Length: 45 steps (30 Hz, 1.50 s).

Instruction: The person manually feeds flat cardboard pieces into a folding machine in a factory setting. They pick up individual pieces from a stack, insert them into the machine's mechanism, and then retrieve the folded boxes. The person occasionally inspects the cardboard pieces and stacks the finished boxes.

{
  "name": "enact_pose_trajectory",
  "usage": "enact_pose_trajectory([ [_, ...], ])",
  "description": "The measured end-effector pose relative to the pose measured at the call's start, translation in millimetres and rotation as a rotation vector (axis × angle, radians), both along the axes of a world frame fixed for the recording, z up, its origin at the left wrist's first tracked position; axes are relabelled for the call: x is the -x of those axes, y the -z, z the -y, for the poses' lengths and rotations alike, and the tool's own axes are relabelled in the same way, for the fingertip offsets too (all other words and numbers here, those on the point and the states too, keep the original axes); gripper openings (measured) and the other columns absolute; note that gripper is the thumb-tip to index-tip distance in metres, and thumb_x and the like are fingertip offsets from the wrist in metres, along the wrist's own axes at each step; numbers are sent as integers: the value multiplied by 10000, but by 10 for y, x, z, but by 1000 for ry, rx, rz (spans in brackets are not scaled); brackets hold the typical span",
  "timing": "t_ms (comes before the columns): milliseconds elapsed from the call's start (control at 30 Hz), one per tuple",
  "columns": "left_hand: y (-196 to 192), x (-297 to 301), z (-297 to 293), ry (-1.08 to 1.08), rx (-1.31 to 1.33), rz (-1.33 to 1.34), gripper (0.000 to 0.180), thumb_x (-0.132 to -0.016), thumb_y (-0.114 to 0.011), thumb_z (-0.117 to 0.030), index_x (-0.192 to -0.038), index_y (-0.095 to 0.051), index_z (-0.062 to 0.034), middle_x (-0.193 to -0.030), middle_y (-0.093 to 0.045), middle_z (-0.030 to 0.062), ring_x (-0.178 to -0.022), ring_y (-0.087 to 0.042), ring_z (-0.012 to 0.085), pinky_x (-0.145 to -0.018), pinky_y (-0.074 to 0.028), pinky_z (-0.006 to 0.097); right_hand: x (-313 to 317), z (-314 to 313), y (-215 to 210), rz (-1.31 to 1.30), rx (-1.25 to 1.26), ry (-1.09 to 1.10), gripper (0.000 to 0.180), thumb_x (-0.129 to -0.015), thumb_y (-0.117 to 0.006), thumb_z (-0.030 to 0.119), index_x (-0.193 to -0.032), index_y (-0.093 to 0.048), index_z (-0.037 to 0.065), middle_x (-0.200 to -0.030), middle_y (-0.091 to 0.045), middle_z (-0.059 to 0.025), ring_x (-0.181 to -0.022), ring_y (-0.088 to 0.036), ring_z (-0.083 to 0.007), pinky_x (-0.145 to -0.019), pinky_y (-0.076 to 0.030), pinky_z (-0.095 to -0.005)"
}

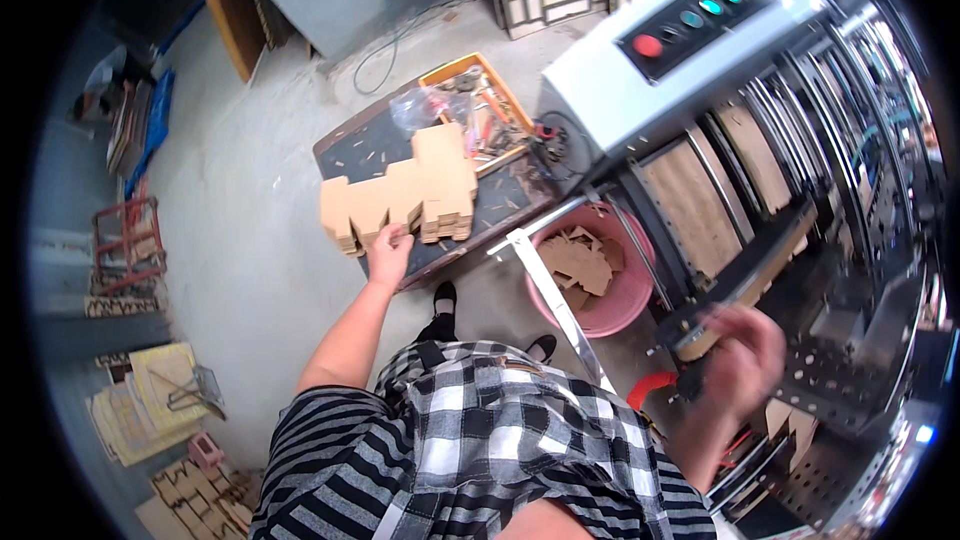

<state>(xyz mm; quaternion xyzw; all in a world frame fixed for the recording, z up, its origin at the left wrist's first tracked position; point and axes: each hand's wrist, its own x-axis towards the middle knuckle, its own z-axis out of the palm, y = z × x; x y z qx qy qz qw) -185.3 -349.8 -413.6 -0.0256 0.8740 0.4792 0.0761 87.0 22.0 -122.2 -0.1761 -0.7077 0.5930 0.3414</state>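
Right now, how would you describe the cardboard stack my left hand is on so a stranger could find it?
Start at the big grey machine with coloured buttons, then look left to the low dark table on the concrete floor. The stack of die-cut cardboard blanks lies on its near edge, under the left hand. Unlike the orange tray of tools behind it, it is plain brown, flat and notched.

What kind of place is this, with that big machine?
Probably a workshop that cuts cardboard box shapes. A big metal machine with coloured buttons holds cardboard sheets, the left hand rests on a stack of cut cardboard pieces, and a pink tub holds scraps.
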Motion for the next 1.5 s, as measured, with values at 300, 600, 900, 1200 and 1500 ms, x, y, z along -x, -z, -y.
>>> enact_pose_trajectory([
  [300,753,1108,1776,-344,375,97,679,-735,-729,-315,-1269,-476,20,-1306,-489,216,-1211,-474,324,-1021,-381,379,3036,954,3437,1011,410,-265,646,-755,-731,402,-1212,-531,-9,-1029,-610,-83,-887,-582,-206,-728,-456,-359],
  [600,1416,2005,2058,-256,-203,563,803,-744,-733,-400,-1338,-390,18,-1318,-488,182,-1143,-541,283,-974,-418,350,3879,1257,4197,1162,780,-234,667,-730,-781,365,-1213,-530,-20,-1159,-591,-154,-1059,-566,-269,-895,-439,-453],
  [900,1149,1883,1962,-284,-553,460,760,-752,-756,-219,-1367,-348,-41,-1267,-516,99,-1167,-502,208,-964,-423,353,3839,1418,3831,908,688,-266,502,-726,-771,91,-1149,-553,-68,-1063,-640,-149,-943,-632,-248,-829,-510,-370],
  [1200,206,1837,2252,-50,-512,171,953,-595,-792,-18,-1405,-299,-115,-1318,-452,90,-1213,-459,248,-1033,-380,378,3493,1230,3194,691,417,-578,523,-606,-754,-49,-1095,-572,-7,-1000,-644,-83,-909,-620,-162,-838,-508,-327],
  [1500,286,1572,2339,182,30,173,996,-594,-815,-59,-1422,-266,-129,-1312,-464,117,-1249,-434,272,-1059,-350,389,3494,1088,3290,756,-212,-799,817,-611,-755,-27,-1346,-403,30,-1180,-578,-78,-1054,-565,-163,-937,-453,-292],
])
